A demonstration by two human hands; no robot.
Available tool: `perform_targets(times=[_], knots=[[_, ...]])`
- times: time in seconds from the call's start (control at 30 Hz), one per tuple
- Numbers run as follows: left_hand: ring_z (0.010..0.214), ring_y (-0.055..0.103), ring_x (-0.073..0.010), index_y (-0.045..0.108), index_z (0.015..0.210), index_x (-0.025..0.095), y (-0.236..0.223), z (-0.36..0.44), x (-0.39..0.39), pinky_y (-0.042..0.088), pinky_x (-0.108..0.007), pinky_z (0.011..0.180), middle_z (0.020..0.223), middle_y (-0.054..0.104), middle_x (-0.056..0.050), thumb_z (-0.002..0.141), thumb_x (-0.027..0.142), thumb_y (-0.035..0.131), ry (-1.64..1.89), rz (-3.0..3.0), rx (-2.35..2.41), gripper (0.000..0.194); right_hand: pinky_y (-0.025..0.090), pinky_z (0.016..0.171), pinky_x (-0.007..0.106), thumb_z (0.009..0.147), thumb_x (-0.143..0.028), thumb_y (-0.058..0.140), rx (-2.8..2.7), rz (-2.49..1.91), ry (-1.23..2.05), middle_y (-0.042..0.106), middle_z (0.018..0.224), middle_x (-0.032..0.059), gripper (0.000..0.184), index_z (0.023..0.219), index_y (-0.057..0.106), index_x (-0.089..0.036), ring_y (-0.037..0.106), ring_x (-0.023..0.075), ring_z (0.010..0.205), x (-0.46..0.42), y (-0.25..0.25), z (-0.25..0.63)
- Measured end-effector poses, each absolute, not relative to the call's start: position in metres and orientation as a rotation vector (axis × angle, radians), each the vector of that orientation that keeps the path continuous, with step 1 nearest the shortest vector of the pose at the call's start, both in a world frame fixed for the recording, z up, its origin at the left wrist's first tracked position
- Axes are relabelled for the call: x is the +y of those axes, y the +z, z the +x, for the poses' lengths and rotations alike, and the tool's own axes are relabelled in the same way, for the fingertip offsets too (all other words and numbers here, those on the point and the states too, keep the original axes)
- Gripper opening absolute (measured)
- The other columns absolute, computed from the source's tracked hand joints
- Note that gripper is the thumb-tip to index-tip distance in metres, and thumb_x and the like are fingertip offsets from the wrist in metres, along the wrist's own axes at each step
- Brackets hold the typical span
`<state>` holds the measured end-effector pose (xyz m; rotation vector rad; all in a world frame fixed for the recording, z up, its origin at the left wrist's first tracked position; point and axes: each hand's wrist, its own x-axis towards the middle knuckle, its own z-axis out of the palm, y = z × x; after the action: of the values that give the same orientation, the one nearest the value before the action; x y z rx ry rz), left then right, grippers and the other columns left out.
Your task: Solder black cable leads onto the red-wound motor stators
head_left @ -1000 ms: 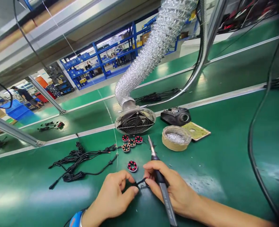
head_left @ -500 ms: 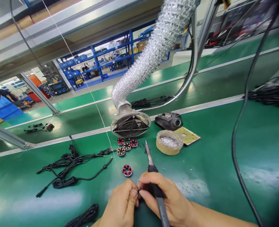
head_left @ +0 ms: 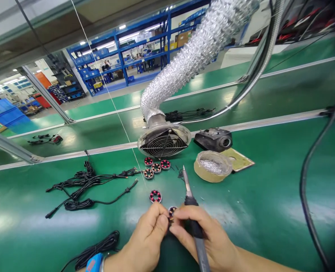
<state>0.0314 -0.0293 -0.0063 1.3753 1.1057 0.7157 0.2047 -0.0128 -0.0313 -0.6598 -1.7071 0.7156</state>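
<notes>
My left hand (head_left: 145,241) and my right hand (head_left: 204,238) meet at the near edge of the green bench, and together they pinch a small round stator with red coils (head_left: 172,212). My right hand also grips a black soldering iron (head_left: 192,211), its metal tip pointing away from me. Another red-coiled stator (head_left: 155,196) lies just beyond my fingers. Several more stators (head_left: 156,167) sit in a cluster farther back. A blue band is on my left wrist.
A fume extractor fan (head_left: 164,142) on a silver flexible duct (head_left: 196,56) stands behind the stators. To its right are a tape roll holding solder scraps (head_left: 212,166), a yellow sponge pad (head_left: 238,159) and a black iron stand (head_left: 213,139). Black cables (head_left: 82,187) lie at left, another coil (head_left: 99,251) near my wrist.
My hands have come together. The left one first held a black wire, and now both pinch a small stator. The view shifted slightly.
</notes>
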Motion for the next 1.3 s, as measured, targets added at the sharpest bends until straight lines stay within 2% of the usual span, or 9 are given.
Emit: perform_targets(times=[0.1, 0.27, 0.5, 0.63, 0.83, 0.93, 1.07, 1.2, 1.3], knots=[[0.066, 0.034, -0.0121, 0.043, 0.084, 0.020, -0.005, 0.030, -0.029, 0.030, -0.026, 0.062, 0.071, 0.038, 0.004, 0.099, 0.056, 0.033, 0.684, 1.406, 1.127, 0.040, 0.057, 0.065, 0.019, 0.086, -0.010, 0.059, -1.701, -0.703, 0.685, 0.064, 0.083, -0.0011, 0.034, 0.115, 0.049, -0.025, 0.065, 0.0107, 0.067, -0.012, -0.030, 0.205], [0.067, 0.035, -0.0124, 0.043, 0.086, 0.020, -0.004, 0.032, -0.030, 0.030, -0.027, 0.063, 0.073, 0.040, 0.004, 0.101, 0.052, 0.030, 0.659, 1.488, 1.167, 0.038, 0.055, 0.061, 0.017, 0.086, -0.009, 0.054, -1.711, -0.743, 0.727, 0.061, 0.081, -0.0019, 0.032, 0.113, 0.047, -0.025, 0.062, 0.0092, 0.063, -0.012, -0.026, 0.204], [0.064, 0.032, -0.0114, 0.041, 0.090, 0.020, -0.011, 0.032, -0.032, 0.029, -0.027, 0.061, 0.072, 0.037, 0.005, 0.101, 0.054, 0.031, 0.722, 1.369, 1.128, 0.037, 0.055, 0.060, 0.019, 0.086, -0.009, 0.047, -1.775, -0.749, 0.938, 0.059, 0.078, -0.0031, 0.034, 0.115, 0.043, -0.026, 0.060, 0.0099, 0.062, -0.015, -0.024, 0.203], [0.067, 0.034, -0.0121, 0.043, 0.091, 0.020, -0.010, 0.032, -0.032, 0.029, -0.027, 0.063, 0.074, 0.039, 0.004, 0.101, 0.054, 0.031, 0.647, 1.412, 1.146, 0.037, 0.057, 0.066, 0.020, 0.088, -0.010, 0.051, -1.699, -0.781, 0.913, 0.059, 0.086, -0.0001, 0.037, 0.120, 0.040, -0.025, 0.064, 0.0113, 0.071, -0.013, -0.025, 0.204], [0.068, 0.035, -0.0123, 0.042, 0.086, 0.021, -0.007, 0.033, -0.027, 0.031, -0.027, 0.064, 0.075, 0.040, 0.004, 0.101, 0.052, 0.029, 0.605, 1.386, 1.169, 0.037, 0.055, 0.061, 0.017, 0.087, -0.007, 0.052, -1.721, -0.777, 0.837, 0.060, 0.082, -0.0013, 0.032, 0.114, 0.046, -0.023, 0.063, 0.0095, 0.065, -0.012, -0.032, 0.205], [0.073, 0.040, -0.0140, 0.042, 0.087, 0.021, -0.002, 0.031, -0.023, 0.034, -0.028, 0.068, 0.080, 0.045, 0.002, 0.102, 0.048, 0.027, 0.504, 1.485, 1.226, 0.034, 0.056, 0.064, 0.018, 0.084, -0.005, 0.054, -1.756, -0.757, 0.724, 0.062, 0.083, 0.0000, 0.035, 0.114, 0.048, -0.022, 0.065, 0.0106, 0.067, -0.012, -0.027, 0.207], [0.076, 0.046, -0.0176, 0.039, 0.086, 0.022, 0.005, 0.030, -0.022, 0.037, -0.030, 0.070, 0.083, 0.052, -0.002, 0.100, 0.037, 0.029, 0.372, 1.641, 1.255, 0.023, 0.057, 0.082, 0.027, 0.082, -0.001, 0.055, -1.868, -0.558, 0.603, 0.069, 0.097, 0.0056, 0.042, 0.118, 0.049, -0.021, 0.069, 0.0165, 0.086, -0.011, -0.017, 0.206], [0.070, 0.047, -0.0198, 0.038, 0.085, 0.023, 0.008, 0.034, -0.025, 0.039, -0.032, 0.067, 0.080, 0.056, -0.004, 0.092, 0.024, 0.037, 0.301, 1.749, 1.287, 0.007, 0.057, 0.071, 0.026, 0.084, 0.001, 0.053, -1.910, -0.521, 0.616, 0.070, 0.083, 0.0018, 0.039, 0.117, 0.051, -0.021, 0.065, 0.0139, 0.071, -0.012, -0.016, 0.202], [0.072, 0.052, -0.0221, 0.041, 0.086, 0.022, 0.008, 0.038, -0.027, 0.041, -0.034, 0.068, 0.083, 0.061, -0.008, 0.084, 0.017, 0.040, 0.243, 1.768, 1.322, 0.006, 0.056, 0.066, 0.025, 0.082, -0.002, 0.054, -1.932, -0.609, 0.617, 0.068, 0.080, 0.0009, 0.041, 0.118, 0.050, -0.020, 0.063, 0.0142, 0.069, -0.014, -0.019, 0.202]])
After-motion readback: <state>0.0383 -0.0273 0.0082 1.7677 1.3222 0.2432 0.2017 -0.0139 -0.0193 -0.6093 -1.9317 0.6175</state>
